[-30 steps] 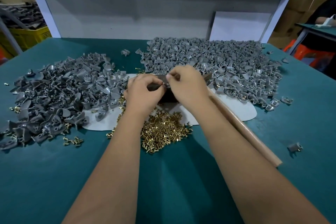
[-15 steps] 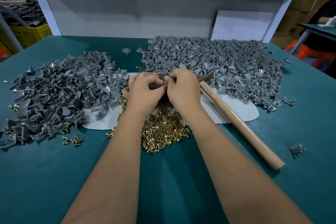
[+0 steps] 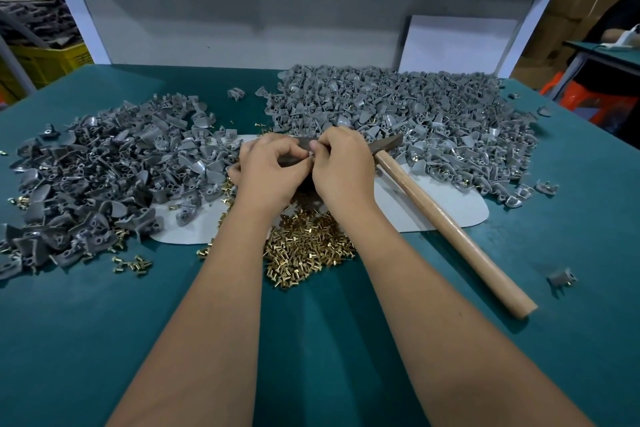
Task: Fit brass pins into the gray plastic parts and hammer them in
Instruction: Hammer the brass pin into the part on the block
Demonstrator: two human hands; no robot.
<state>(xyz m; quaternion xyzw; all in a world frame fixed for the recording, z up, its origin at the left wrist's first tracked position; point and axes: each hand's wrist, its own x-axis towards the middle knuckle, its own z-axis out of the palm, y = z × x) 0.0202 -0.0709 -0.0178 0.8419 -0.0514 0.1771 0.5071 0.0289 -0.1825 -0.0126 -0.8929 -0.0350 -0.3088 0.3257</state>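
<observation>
Head view: left hand [image 3: 272, 168] and right hand [image 3: 341, 163] meet at frame centre, fingers curled, pinching something small, unidentifiable, above the brass pins [image 3: 308, 248]; hammer [image 3: 446, 218] lies right.

The desk [image 3: 86, 340] is showing a plain teal-green top, with a pale grey-white mat [image 3: 415, 215] lying on it. The two heaps of plastic parts, left [image 3: 104, 166] and right [image 3: 415, 114], are showing matt grey. The brass pins [image 3: 308, 250] are gleaming a bright yellow-gold. The hammer [image 3: 450, 232] is showing a light tan wooden handle and a dark, possibly brown-grey, head. A crate [image 3: 48, 61] at far left is showing yellow, and a stool [image 3: 588, 104] at far right orange-red.
</observation>
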